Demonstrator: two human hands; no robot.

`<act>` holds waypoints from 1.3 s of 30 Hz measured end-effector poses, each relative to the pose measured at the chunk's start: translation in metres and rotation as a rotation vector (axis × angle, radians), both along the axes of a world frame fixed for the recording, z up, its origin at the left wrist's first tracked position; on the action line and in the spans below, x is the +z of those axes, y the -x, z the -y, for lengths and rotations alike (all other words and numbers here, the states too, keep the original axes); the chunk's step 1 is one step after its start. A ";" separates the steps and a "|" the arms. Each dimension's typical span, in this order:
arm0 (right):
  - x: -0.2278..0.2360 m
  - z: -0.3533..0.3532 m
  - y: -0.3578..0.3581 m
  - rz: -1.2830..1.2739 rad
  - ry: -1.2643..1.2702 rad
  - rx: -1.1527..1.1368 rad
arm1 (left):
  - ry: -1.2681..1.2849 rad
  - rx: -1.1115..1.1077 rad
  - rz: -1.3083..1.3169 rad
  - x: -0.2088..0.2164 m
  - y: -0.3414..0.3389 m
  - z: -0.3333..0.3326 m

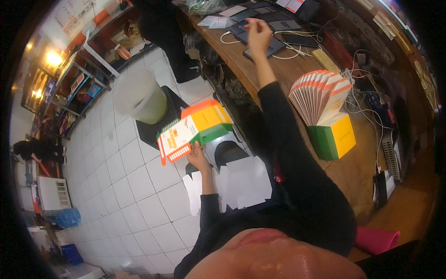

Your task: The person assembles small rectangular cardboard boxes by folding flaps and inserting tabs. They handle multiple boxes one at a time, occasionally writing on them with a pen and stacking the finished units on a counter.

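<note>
My left hand (198, 159) grips the lower edge of a carton blank (197, 128), printed in white, orange, yellow and green. It is partly unfolded, with flaps sticking out, and is held up in front of my lap. My right hand (259, 37) is raised over the far part of the desk, above dark flat devices (267, 46) and white cables. Its fingers are bent together, and whether anything small is between them cannot be made out. On my lap lie white cardboard blanks (246, 181) with their plain side up.
A fanned row of folded cartons (320, 95) stands on the wooden desk (357, 176) to the right, a yellow and green one in front. A translucent bucket (145, 100) stands on a dark base on the tiled floor. Two people are further off, at the back and left.
</note>
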State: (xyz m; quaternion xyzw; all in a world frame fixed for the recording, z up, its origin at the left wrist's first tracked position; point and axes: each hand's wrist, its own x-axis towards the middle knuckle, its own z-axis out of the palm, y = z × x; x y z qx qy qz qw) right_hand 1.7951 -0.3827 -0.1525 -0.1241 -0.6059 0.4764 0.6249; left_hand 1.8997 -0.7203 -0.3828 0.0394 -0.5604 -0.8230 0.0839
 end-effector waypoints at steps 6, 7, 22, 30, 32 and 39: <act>-0.048 -0.158 -0.067 0.445 -0.227 -0.615 | 0.003 -0.100 0.030 -0.028 -0.003 -0.001; -0.052 -0.143 -0.069 0.703 -0.093 -0.593 | 0.055 -0.102 0.034 -0.031 -0.002 0.008; -0.081 -0.192 -0.076 1.143 -0.675 -0.631 | 0.169 -0.169 0.092 -0.030 0.002 -0.012; -0.077 -0.188 -0.077 1.147 -0.693 -0.658 | 0.174 -0.169 0.097 -0.033 0.003 -0.014; -0.079 -0.189 -0.077 1.152 -0.674 -0.657 | 0.159 -0.168 0.104 -0.033 0.003 -0.014; -0.081 -0.187 -0.073 1.187 -0.619 -0.637 | 0.179 -0.138 0.087 -0.029 0.003 -0.015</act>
